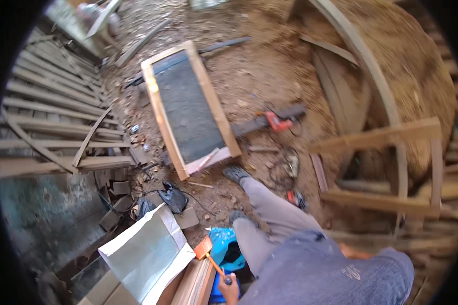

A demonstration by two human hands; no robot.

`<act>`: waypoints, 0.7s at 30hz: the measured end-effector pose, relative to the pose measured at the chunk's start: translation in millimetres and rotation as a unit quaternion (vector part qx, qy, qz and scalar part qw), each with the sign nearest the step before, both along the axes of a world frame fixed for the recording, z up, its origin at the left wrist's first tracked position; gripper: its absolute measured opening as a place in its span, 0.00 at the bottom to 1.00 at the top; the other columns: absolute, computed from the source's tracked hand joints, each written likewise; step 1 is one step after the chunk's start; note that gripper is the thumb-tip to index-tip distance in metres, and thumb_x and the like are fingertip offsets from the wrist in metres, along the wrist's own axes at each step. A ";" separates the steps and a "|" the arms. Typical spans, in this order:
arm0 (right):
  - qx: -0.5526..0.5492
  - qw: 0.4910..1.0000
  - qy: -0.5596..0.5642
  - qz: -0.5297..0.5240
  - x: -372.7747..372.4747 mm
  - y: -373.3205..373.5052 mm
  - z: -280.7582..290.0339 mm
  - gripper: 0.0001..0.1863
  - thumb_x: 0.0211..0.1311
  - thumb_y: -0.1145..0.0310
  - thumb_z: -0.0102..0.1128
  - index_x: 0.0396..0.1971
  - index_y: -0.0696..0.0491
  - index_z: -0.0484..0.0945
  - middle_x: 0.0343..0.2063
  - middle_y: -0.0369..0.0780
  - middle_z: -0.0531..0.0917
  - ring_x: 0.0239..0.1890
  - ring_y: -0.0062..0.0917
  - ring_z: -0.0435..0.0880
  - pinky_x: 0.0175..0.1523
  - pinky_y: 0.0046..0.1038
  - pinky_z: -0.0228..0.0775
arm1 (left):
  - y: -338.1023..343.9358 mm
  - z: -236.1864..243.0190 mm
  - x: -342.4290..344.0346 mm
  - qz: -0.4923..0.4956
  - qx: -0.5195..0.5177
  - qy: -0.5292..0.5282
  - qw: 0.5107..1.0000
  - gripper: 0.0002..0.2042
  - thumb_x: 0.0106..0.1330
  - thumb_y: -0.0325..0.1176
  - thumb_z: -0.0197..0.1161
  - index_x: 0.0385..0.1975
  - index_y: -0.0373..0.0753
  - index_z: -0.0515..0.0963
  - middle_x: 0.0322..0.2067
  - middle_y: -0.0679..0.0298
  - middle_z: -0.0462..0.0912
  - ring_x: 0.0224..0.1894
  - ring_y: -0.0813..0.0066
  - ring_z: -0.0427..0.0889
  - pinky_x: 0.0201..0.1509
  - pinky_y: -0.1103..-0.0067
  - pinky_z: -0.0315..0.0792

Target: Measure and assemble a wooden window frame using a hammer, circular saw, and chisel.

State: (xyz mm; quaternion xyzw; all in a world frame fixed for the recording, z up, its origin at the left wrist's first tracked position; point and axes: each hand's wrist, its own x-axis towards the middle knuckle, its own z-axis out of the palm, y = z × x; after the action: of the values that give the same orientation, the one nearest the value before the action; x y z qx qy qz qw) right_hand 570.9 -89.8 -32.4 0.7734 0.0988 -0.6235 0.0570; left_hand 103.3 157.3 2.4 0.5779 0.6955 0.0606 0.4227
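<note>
My left hand (230, 291), low in the head view, is closed around the dark grip end of an orange tool (204, 248) with a flat, wide head and a thin shaft; its exact kind is unclear. The tool's head reaches up beside stacked wooden boards (196, 282) and a blue plastic bag (223, 244). My right hand (355, 252) shows only in part beside my shirt at hip height, its fingers hidden. Ahead of my feet, a rectangular wooden frame (212, 96) with dark mesh (188, 107) across it lies over dark bars on the ground.
A red power tool (278, 121) lies right of the frame, with cables nearby. Another wooden frame (376, 138) stands at the right. Slatted wood (66, 117) lines the left side. An open white-lined carton (142, 254) and black plastic bags (173, 197) sit at lower left.
</note>
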 end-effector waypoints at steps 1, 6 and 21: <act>-0.009 1.000 0.003 -0.024 -12.9 -38.5 16.7 0.16 0.66 0.64 0.57 0.48 0.54 0.85 0.37 0.45 0.87 0.40 0.30 0.84 0.49 0.35 0.75 | -41.9 -0.8 -36.4 0.002 -0.059 0.004 0.998 0.14 0.58 0.34 0.75 0.26 0.39 0.74 0.22 0.57 0.80 0.24 0.64 0.79 0.32 0.67 0.73; 0.104 0.943 0.026 -0.314 -99.5 -43.8 141.8 0.19 0.70 0.64 0.54 0.54 0.57 0.82 0.45 0.40 0.86 0.47 0.22 0.81 0.54 0.29 0.73 | -67.3 53.0 -102.3 -0.099 -0.162 0.056 0.980 0.12 0.58 0.37 0.74 0.28 0.40 0.76 0.23 0.58 0.82 0.26 0.64 0.80 0.33 0.68 0.74; 0.236 0.825 -0.037 -0.513 -244.0 -115.3 137.1 0.22 0.67 0.55 0.49 0.43 0.58 0.82 0.37 0.38 0.84 0.40 0.26 0.79 0.46 0.29 0.68 | 18.0 -51.3 180.5 -0.595 0.010 -0.104 0.797 0.14 0.58 0.47 0.70 0.32 0.44 0.82 0.26 0.59 0.85 0.30 0.64 0.85 0.36 0.68 0.76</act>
State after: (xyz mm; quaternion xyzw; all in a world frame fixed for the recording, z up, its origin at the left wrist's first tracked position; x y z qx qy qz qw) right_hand 326.9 -205.1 104.7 0.7250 -0.1697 -0.4912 -0.4519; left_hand 283.8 175.3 -48.9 0.8725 0.1654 -0.1358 0.4393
